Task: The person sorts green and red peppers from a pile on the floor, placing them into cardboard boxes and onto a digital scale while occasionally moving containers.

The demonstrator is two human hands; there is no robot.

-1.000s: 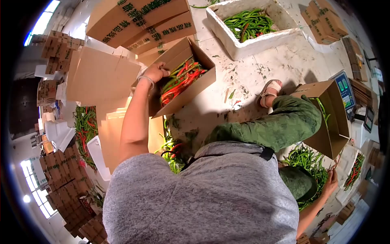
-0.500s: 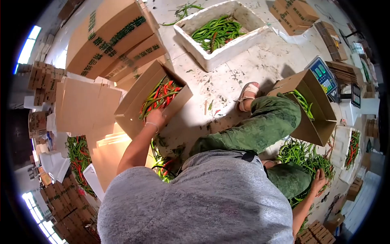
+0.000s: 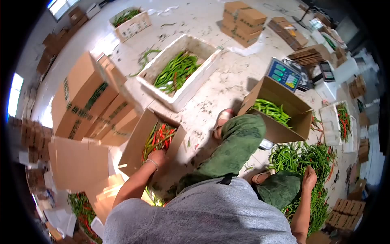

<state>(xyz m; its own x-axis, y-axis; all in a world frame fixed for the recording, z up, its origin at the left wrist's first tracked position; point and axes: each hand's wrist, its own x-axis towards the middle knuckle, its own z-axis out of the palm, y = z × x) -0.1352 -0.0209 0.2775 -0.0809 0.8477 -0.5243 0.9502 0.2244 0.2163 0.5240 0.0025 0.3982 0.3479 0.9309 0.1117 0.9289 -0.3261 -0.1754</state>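
While your left hand [image 3: 157, 156] curls its grip closed on the near rim of the partly filled pepper box [image 3: 136, 144] on the floor [image 3: 243, 81], your right hand [image 3: 309, 177] rests on the big unpacked pepper pile [image 3: 292, 156], its grip not clear to me.

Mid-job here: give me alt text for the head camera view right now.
The person's left hand is at the near edge of an open cardboard box of red and green chillies, while the right hand rests on a floor pile of green chillies. Ahead stand a white foam crate of green chillies and a scale.
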